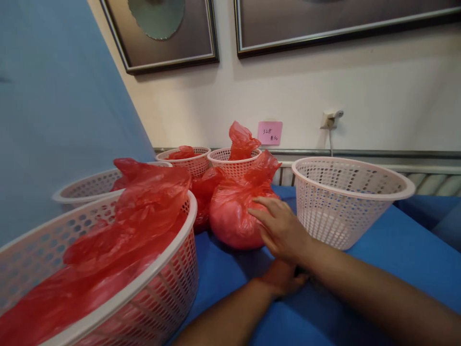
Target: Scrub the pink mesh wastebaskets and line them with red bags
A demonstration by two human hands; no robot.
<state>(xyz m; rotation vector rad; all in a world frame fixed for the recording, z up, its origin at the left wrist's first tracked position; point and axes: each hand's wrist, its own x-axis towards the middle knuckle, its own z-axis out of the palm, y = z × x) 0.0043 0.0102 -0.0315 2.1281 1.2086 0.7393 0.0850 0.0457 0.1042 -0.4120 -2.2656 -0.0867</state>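
My right hand lies flat with fingers stretched out against a filled, knotted red plastic bag that rests on the blue table. My left hand sits on the table below and behind the right wrist; its fingers are mostly hidden. An empty pink perforated basket stands just to the right of the bag, close to my right hand. Another red bag lies left of the first.
A large basket with a red bag in it fills the near left. More baskets stand behind: one at the left, two small ones holding red bags. A blue panel, a wall socket and a pink note are behind.
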